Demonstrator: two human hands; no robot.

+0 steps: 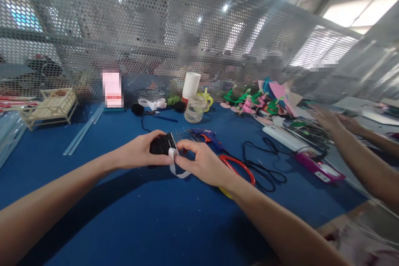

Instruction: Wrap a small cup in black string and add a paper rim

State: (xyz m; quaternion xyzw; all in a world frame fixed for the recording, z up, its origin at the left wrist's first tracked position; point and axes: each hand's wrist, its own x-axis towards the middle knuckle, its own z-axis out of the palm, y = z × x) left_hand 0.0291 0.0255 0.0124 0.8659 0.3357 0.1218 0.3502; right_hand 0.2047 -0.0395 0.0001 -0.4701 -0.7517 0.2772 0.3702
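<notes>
My left hand (pixel 141 149) is closed around a small black object with a pale rim (pixel 160 145), perhaps a yarn-wrapped cup; its exact kind I cannot make out. A white ribbon (pixel 173 168) lies against its rim and loops down below it. With thumb and forefinger, my right hand (pixel 199 160) pinches the ribbon at the object's right side. Beyond my right hand lies a blue glue gun (pixel 207 136). Scissors with red handles (pixel 240 166) sit partly hidden under my right wrist.
Behind stand a clear plastic jar (pixel 195 110), stacked white paper cups (pixel 191 85) and black yarn (pixel 137 109). A small cream rack (pixel 51 106) is at left. Black cord runs near a purple-and-white power strip (pixel 319 167). Another person's arms (pixel 358 149) reach in from the right.
</notes>
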